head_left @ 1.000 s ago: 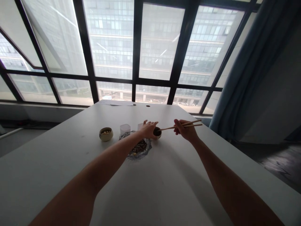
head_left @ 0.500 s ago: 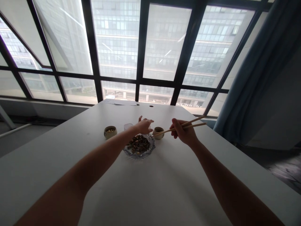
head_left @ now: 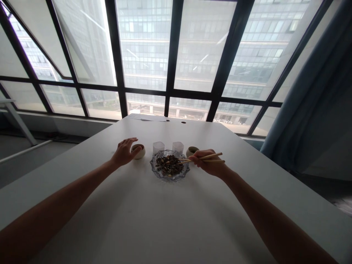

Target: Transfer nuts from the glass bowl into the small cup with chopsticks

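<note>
A clear scalloped glass bowl holds dark striped seeds with a few paler pieces among them. My right hand grips a pair of wooden chopsticks, whose tips reach into the right side of the seeds. Just behind that hand stands a small round cup, partly covered by it. On the other side, my left hand is at the left edge of another small round cup, thumb and fingers apart; whether it touches the cup is unclear.
Two translucent plastic cups stand side by side behind the glass bowl. The white table reaches back to large windows, with papers at its far end. A blue curtain hangs at the right.
My left hand has moved from above the glass bowl to the left cup. My right hand has lowered the chopsticks into the seeds. The view has shifted slightly.
</note>
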A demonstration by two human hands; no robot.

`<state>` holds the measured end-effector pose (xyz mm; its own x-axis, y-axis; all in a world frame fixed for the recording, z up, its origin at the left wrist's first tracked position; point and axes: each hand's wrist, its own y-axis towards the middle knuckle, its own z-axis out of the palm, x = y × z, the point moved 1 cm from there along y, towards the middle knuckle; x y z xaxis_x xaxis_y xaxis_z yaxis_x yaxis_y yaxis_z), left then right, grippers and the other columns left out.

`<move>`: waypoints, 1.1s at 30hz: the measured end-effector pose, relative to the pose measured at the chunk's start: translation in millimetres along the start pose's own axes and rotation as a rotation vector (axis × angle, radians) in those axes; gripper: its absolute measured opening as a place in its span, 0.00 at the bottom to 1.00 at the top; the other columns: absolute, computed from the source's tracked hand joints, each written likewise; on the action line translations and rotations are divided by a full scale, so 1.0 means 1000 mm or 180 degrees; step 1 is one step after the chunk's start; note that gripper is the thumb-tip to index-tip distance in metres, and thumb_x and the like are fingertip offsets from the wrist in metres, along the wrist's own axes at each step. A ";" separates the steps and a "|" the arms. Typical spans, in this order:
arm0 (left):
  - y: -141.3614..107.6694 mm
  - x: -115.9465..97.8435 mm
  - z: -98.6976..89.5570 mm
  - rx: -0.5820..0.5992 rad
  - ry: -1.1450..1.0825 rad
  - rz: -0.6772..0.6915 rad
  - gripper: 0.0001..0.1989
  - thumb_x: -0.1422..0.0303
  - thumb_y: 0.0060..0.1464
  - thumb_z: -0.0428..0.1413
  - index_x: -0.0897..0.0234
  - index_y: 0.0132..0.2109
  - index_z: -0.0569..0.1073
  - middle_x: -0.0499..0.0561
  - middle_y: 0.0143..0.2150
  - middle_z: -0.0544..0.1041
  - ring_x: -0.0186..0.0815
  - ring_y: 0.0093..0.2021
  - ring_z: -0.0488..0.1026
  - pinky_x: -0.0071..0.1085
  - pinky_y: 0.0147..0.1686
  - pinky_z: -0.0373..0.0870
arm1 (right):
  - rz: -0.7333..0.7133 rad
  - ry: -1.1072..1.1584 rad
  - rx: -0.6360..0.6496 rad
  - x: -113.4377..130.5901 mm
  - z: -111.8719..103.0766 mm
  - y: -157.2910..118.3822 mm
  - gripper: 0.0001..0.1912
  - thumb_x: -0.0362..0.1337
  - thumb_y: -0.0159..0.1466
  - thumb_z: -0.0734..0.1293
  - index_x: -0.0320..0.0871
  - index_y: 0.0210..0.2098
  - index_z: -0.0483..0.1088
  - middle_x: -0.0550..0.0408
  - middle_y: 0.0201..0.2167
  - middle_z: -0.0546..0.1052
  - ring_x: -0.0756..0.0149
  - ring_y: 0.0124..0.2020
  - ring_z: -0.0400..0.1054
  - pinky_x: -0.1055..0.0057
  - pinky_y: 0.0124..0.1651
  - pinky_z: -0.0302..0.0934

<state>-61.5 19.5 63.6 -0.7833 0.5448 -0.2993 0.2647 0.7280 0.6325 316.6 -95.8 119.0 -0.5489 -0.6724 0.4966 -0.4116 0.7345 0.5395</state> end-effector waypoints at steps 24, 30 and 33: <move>-0.024 0.016 0.034 0.0321 -0.0923 -0.0923 0.44 0.42 0.52 0.55 0.68 0.66 0.61 0.67 0.60 0.74 0.52 0.58 0.74 0.48 0.59 0.69 | 0.0915 0.0829 -0.0621 -0.021 0.009 -0.009 0.25 0.58 0.62 0.70 0.42 0.24 0.74 0.52 0.18 0.77 0.68 0.16 0.69 0.73 0.18 0.63; -0.024 0.015 0.032 0.0383 -0.0940 -0.0899 0.45 0.43 0.53 0.54 0.71 0.67 0.59 0.69 0.60 0.74 0.53 0.58 0.74 0.50 0.59 0.69 | 0.0756 0.0693 -0.0372 -0.021 0.014 -0.012 0.23 0.55 0.64 0.70 0.42 0.25 0.75 0.52 0.19 0.78 0.68 0.18 0.71 0.73 0.21 0.66; -0.024 0.014 0.031 0.0366 -0.0948 -0.0888 0.43 0.44 0.53 0.55 0.69 0.67 0.59 0.67 0.60 0.74 0.53 0.58 0.74 0.50 0.59 0.69 | 0.0833 0.0761 -0.0505 -0.018 0.017 -0.011 0.25 0.56 0.64 0.69 0.42 0.25 0.74 0.53 0.19 0.78 0.69 0.16 0.70 0.73 0.19 0.65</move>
<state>-61.0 22.9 22.3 -0.6416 0.4044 -0.6518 0.1397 0.8971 0.4192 318.8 -90.4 93.1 -0.4275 -0.4803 0.7658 -0.1522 0.8733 0.4628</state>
